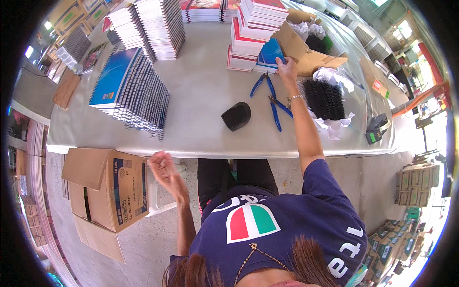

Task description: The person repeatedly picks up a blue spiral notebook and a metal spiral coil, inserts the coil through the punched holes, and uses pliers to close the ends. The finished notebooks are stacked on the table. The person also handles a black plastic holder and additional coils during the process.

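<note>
My right hand [288, 71] reaches across the table and grips the near right corner of a blue-covered book [270, 50], its thumb on the cover. That book lies on a low pile beside a tall stack of red-and-white books [246, 38]. Just below it are two blue-handled pliers [258, 84], [275, 112]. My left hand [165, 173] hangs in front of the table edge, near the open cardboard box [100, 186]; its fingers are loosely curled and apart, with nothing in them. On the left of the table stands a pile of spiral-bound blue books [131, 91].
A black rounded block [236, 116] lies mid-table. Black spiral coils [324, 99] sit in crumpled paper at the right, by an opened carton [306, 50]. Tall stacks of spiral-bound books [160, 28] stand at the back. A black tape-dispenser-like object [377, 128] is near the right edge.
</note>
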A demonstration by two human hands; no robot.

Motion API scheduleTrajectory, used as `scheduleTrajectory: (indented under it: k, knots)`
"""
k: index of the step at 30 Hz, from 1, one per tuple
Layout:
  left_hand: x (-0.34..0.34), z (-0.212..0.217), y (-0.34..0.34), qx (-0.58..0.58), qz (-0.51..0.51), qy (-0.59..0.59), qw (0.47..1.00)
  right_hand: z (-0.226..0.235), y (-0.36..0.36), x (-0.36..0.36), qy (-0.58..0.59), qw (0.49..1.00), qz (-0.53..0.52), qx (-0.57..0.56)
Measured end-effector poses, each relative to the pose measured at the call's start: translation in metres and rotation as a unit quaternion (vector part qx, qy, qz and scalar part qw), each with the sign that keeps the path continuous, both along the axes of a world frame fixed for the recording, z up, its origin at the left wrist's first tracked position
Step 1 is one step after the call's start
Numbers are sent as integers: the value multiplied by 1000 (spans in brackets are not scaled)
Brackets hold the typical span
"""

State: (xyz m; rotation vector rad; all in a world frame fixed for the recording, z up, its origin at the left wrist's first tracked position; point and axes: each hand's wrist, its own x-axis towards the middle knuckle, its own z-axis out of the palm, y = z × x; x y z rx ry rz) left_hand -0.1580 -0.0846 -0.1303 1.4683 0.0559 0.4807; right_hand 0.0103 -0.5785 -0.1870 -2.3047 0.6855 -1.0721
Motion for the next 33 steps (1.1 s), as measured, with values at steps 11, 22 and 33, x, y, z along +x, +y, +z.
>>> scheduleTrajectory:
  k: [11,22,33]
  knots:
    - [-5,27,-59,210,-183,-84,957,131,122,-166,27,983,134,123]
    - [4,103,-87,540,-334,-152,757,136,206,-250,106,931,348,13]
    - [23,73,-46,597,-202,-98,770,93,40,-271,68,989,-89,-97]
